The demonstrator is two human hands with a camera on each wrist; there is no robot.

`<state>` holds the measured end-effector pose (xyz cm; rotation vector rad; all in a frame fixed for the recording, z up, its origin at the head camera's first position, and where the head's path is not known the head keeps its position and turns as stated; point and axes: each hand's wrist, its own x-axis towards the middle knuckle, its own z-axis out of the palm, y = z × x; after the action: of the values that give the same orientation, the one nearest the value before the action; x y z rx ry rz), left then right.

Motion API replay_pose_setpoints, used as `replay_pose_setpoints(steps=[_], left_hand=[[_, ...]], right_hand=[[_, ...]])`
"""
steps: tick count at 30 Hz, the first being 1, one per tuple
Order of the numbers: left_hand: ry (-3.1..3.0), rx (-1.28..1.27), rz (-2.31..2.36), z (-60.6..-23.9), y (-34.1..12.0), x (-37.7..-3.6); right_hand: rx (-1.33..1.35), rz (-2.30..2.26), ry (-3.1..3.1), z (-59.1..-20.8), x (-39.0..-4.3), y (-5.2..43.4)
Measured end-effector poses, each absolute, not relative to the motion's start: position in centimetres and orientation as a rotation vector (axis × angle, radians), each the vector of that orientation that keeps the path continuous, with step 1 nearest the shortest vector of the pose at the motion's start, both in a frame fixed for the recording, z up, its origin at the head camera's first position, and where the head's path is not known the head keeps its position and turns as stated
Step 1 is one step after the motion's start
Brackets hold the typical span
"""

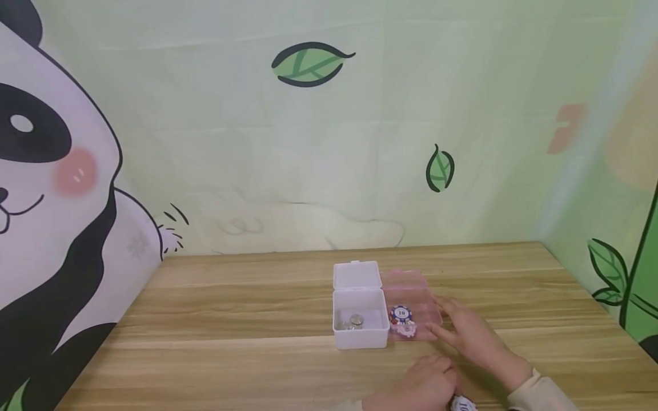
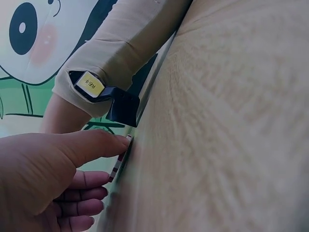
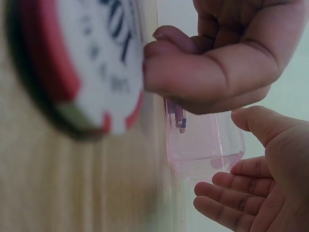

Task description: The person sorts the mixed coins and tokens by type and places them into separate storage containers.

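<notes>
At the front edge of the head view, my left hand (image 1: 421, 382) is bent over a poker chip (image 1: 462, 403) marked 10. The left wrist view shows that chip (image 2: 119, 158) edge-on between the thumb and index fingertip of the left hand (image 2: 63, 179). Red and white, the same chip (image 3: 101, 58) looms large in the right wrist view. My right hand (image 1: 473, 337) has its fingers extended against the right side of a clear pink box (image 1: 429, 317). Inside that box lie a blue-rimmed chip (image 1: 401, 313) and a pink-and-white chip (image 1: 406, 330).
Left of the pink box, touching or nearly so, stands a white box (image 1: 361, 339) with its lid (image 1: 357, 276) flipped back. Several coins (image 1: 356, 321) lie inside it. Both stand on a wooden table (image 1: 231, 319) before a printed backdrop (image 1: 231, 142).
</notes>
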<state>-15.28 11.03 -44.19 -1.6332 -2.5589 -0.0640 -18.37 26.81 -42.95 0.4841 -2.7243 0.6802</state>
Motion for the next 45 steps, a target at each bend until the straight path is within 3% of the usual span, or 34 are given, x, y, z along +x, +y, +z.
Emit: replay_pose_setpoints(steps=[28,45], left_hand=[[-2.568,-1.498,-0.202,-41.4,8.4,-15.8],[-2.471,-1.329,-0.123,-40.2,6.6,-18.1]], right_hand=[[0.459,0.682,-2.73,-42.8,-18.5,26.8],[0.46,0.695,-2.723,-42.8,-18.4,26.8]])
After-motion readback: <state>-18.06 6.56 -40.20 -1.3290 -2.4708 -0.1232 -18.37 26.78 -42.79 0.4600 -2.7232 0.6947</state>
